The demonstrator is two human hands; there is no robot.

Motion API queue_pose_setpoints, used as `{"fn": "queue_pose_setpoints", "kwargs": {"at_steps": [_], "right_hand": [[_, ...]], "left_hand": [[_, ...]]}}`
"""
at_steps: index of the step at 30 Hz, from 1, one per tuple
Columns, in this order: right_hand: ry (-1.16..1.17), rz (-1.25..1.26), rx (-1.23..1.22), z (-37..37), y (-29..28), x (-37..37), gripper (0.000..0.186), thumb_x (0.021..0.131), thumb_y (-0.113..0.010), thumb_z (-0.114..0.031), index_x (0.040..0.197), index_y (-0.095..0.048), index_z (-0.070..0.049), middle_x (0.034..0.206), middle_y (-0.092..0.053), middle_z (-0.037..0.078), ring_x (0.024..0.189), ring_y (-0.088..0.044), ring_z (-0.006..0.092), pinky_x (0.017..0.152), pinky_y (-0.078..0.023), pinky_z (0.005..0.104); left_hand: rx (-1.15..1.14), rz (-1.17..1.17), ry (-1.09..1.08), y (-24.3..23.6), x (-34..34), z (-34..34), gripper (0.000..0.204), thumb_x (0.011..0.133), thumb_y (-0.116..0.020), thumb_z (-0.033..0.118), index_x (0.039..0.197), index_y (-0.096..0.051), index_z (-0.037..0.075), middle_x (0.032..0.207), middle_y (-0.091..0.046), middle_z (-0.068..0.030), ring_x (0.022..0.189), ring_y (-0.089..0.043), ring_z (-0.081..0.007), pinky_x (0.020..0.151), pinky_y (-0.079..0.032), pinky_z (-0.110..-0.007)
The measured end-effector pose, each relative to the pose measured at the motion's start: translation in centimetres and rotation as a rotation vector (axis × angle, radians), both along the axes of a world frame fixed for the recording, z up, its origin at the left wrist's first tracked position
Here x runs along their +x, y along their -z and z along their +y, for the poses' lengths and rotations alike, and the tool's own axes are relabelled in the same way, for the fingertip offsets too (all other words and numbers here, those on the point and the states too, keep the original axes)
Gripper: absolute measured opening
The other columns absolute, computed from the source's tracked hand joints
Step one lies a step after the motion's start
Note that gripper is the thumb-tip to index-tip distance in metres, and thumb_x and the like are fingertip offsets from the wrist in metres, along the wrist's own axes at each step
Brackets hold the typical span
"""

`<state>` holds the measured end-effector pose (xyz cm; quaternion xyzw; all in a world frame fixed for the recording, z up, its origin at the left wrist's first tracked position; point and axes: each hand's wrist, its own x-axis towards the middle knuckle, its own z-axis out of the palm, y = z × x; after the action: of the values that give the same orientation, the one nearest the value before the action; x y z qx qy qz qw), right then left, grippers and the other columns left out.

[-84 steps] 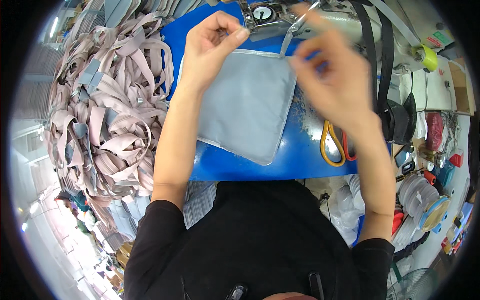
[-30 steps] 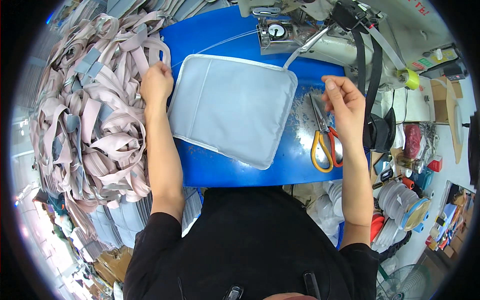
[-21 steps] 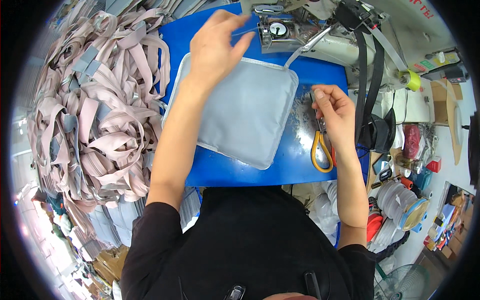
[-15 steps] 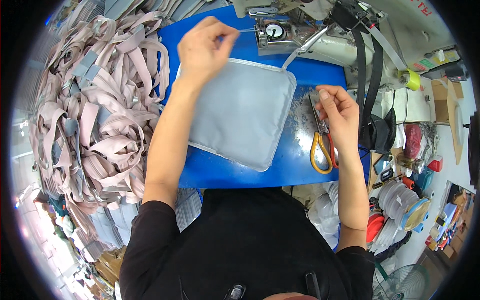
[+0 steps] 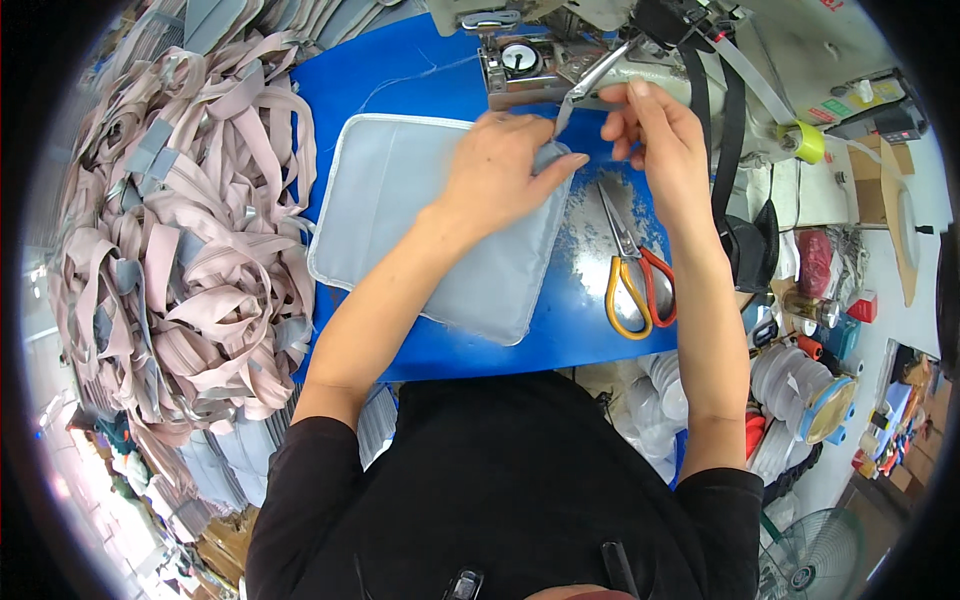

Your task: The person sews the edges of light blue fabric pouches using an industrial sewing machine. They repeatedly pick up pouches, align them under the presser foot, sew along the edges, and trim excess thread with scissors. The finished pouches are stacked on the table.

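Note:
A grey padded fabric panel (image 5: 390, 190) with rounded corners and a pale bound edge lies on the blue table. My left hand (image 5: 500, 165) rests over its upper right corner, fingers lying on the fabric and thumb stretched out to the right. A pale strip (image 5: 564, 115) hangs from the metal binding guide (image 5: 605, 68) beside that corner. My right hand (image 5: 660, 130) is raised just right of the strip, its fingers curled and thumb near the forefinger; anything between them cannot be made out. Scissors (image 5: 628, 255) with one yellow and one red handle lie below it.
The sewing machine (image 5: 660, 85) spans the top right, with a round dial-like bobbin part (image 5: 520, 58) exposed. A loose white thread (image 5: 425, 74) trails over the blue table (image 5: 350, 75). Heaped pink and grey strips (image 5: 200, 240) fill the left side. Black straps (image 5: 732, 130) hang at right.
My left hand has moved right and down onto the panel's corner, leaving the thread lying loose. My right hand has risen from beside the scissors toward the guide. The panel has shifted slightly left.

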<state>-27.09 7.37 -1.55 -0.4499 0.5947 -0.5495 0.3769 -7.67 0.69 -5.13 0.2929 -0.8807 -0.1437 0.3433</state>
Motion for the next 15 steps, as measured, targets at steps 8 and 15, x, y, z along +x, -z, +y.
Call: {"fn": "queue_pose_setpoints", "kwargs": {"at_steps": [8, 15], "right_hand": [[0.035, 0.003, -0.045, -2.3, 0.6, 2.8, 0.047, 0.11, -0.048, -0.039, 0.09, -0.063, 0.0, 0.069, -0.061, 0.004, 0.059, -0.057, 0.0125, 0.057, -0.047, 0.029], [0.08, 0.054, -0.044, -2.8, 0.1, 7.1, 0.043, 0.11, -0.047, -0.03, 0.092, -0.068, 0.003, 0.066, -0.065, 0.009, 0.059, -0.065, 0.0165, 0.058, -0.053, 0.0326]], "left_hand": [[0.066, 0.116, 0.028, -5.0, 3.9, -1.8, 0.015, 0.086, -0.08, 0.008, 0.101, -0.08, 0.006, 0.068, -0.058, -0.006, 0.056, -0.051, -0.0139, 0.051, -0.038, -0.03], [-0.028, 0.051, 0.12, -8.1, 6.0, -5.5, 0.019, 0.077, -0.086, 0.007, 0.096, -0.08, 0.007, 0.066, -0.052, -0.0026, 0.057, -0.047, -0.0143, 0.052, -0.035, -0.03]]}}
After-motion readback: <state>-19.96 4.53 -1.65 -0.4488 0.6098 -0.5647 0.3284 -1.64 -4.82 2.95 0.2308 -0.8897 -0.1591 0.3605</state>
